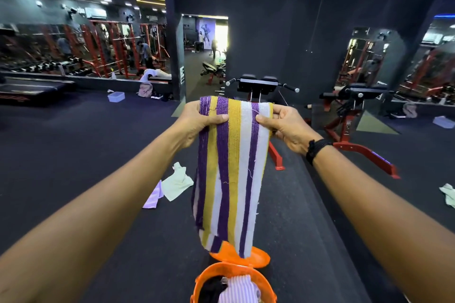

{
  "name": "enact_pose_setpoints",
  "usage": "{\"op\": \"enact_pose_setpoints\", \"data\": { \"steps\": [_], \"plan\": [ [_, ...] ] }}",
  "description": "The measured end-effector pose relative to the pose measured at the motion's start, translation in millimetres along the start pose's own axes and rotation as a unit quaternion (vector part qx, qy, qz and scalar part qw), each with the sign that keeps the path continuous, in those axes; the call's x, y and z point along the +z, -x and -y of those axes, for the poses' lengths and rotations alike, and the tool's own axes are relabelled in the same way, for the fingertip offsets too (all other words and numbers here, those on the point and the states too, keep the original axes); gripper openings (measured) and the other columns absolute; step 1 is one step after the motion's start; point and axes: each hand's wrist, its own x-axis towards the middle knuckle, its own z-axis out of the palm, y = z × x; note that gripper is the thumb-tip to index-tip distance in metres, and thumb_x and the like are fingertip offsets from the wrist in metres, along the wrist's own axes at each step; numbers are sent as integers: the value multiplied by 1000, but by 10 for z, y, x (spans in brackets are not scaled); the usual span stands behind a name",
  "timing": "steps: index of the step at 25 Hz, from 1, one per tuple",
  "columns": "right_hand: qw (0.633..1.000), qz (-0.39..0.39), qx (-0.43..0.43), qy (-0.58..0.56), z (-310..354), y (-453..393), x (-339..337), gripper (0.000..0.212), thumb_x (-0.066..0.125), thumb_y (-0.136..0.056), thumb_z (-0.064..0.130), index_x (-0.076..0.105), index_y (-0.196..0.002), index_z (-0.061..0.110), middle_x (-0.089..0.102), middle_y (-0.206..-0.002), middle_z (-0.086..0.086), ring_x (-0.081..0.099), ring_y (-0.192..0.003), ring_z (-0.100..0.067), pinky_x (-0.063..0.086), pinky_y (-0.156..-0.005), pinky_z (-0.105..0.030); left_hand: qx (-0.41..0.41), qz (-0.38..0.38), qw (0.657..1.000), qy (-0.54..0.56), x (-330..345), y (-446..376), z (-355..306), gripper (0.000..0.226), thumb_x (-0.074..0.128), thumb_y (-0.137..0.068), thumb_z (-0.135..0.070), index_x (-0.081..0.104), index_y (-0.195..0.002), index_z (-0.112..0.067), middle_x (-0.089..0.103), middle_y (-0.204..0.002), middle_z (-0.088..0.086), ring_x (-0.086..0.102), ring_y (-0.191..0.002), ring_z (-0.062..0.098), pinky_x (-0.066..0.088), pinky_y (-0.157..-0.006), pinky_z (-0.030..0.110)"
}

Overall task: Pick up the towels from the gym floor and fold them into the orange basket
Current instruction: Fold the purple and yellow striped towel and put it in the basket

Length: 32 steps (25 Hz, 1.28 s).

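Hands both up at frame centre, holding a striped towel (pixel 231 174) by its top edge. Left hand (pixel 197 122) pinches the upper left corner, thumb on the front face, fingers curled behind. Right hand (pixel 286 125) pinches the upper right corner the same way; black wristband (pixel 315 149) on that wrist. Towel has purple, yellow and white stripes and hangs straight down, narrow, looks doubled lengthwise. Its bottom edge overlaps the open lid (pixel 256 257) of the orange basket (pixel 200 283) at bottom centre; can't tell if it touches. Basket holds a lilac striped cloth (pixel 236 290) and something dark beside it. Floor, left of the hanging towel: pale green towel (pixel 177 183) partly over a lavender towel (pixel 155 195). Another pale towel (pixel 448 194) lies at right edge. Red-framed gym bench (pixel 344 130) stands behind the hands, centre right.
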Motion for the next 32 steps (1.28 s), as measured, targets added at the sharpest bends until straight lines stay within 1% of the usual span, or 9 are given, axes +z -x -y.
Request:
{"op": "enact_pose_setpoints", "data": {
  "steps": [9,13,16,18,21,26,28,30,32],
  "plan": [
    [996,-56,-46,53,29,1,0,21,74,-76,-1,70,-95,5,72,-86,-4,68,-75,-12,57,-69,-24,10,-58,996,-71,2,-13,-61,11,77,-77,-5,69,-85,-6,72,-73,-2,68,-62,4,52,-56,16],
    [999,-48,18,-4,39,52,7,7,69,-85,16,68,-92,13,69,-80,2,61,-72,-12,51,-71,-27,12,-27,997,-70,27,-7,-85,15,74,-79,-5,69,-93,-5,72,-80,1,69,-66,5,52,-58,15],
    [987,-100,53,-111,60,48,53,9,68,-87,21,63,-86,14,65,-63,5,57,-59,-8,50,-58,-21,23,-14,998,-52,21,21,-88,19,77,-73,0,70,-90,-5,74,-76,0,70,-70,10,54,-64,19],
    [972,-130,48,-190,83,40,81,15,67,-84,0,57,-92,8,66,-67,-3,63,-56,-10,52,-52,-21,30,0,999,-22,45,47,-80,21,76,-71,7,69,-87,-6,74,-74,0,69,-69,12,55,-65,22],
    [973,-115,38,-195,102,44,88,43,63,-77,-17,54,-112,7,67,-82,-10,68,-63,-14,56,-57,-25,21,-4,998,57,72,66,-78,34,71,-70,16,62,-96,-4,72,-74,4,68,-69,17,58,-65,27],
    [983,-78,4,-167,73,48,83,43,68,-79,-7,57,-121,0,69,-93,-10,69,-75,-13,57,-66,-24,-40,-2,983,181,13,67,-95,47,67,-81,6,51,-122,-10,73,-79,7,70,-65,16,59,-60,29],
    [993,-66,-13,-94,45,41,53,48,69,-74,-14,57,-120,-3,69,-93,-11,68,-79,-15,58,-69,-26,-28,2,994,107,-22,62,-91,49,69,-78,8,55,-123,-4,72,-81,8,69,-67,14,59,-65,26],
    [995,-76,-41,50,6,35,2,45,72,-72,-14,61,-114,-3,68,-92,-12,64,-81,-19,58,-74,-29,9,-3,997,-73,-62,46,-75,44,76,-73,2,64,-116,-2,69,-81,6,64,-68,12,57,-67,23],
    [963,-91,-82,241,-35,11,-37,25,77,-75,1,70,-99,5,70,-89,-10,61,-79,-18,54,-73,-34,78,-19,953,-291,-82,26,-32,27,82,-71,-13,74,-96,-9,66,-75,1,57,-64,8,50,-62,24]
  ]
}}
